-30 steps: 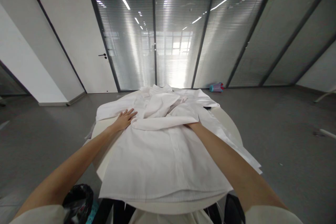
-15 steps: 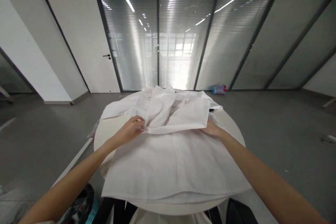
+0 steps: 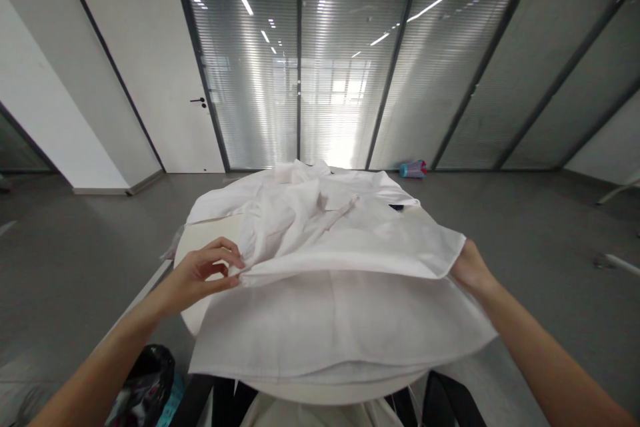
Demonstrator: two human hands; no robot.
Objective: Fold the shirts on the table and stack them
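A white shirt (image 3: 330, 320) lies spread over a round pale table (image 3: 220, 230), its lower edge hanging near the front rim. An upper layer of the cloth is stretched between my two hands, its fold running across the middle. My left hand (image 3: 210, 273) pinches the left end of that fold between thumb and fingers. At the right end, my right hand (image 3: 470, 267) grips the corner of the upper layer; its fingers are partly hidden by the cloth. Rumpled fabric bunches toward the far side of the table.
Below the table at left stands a bin with a black bag (image 3: 150, 373). A blue and pink striped object (image 3: 413, 169) lies on the floor by the glass partition (image 3: 340, 67). A white door (image 3: 150, 80) is at the left. Black chair parts (image 3: 447, 400) show below.
Both hands have moved apart and closer to me. The upper layer of the shirt is now drawn out wider, with its right corner farther right.
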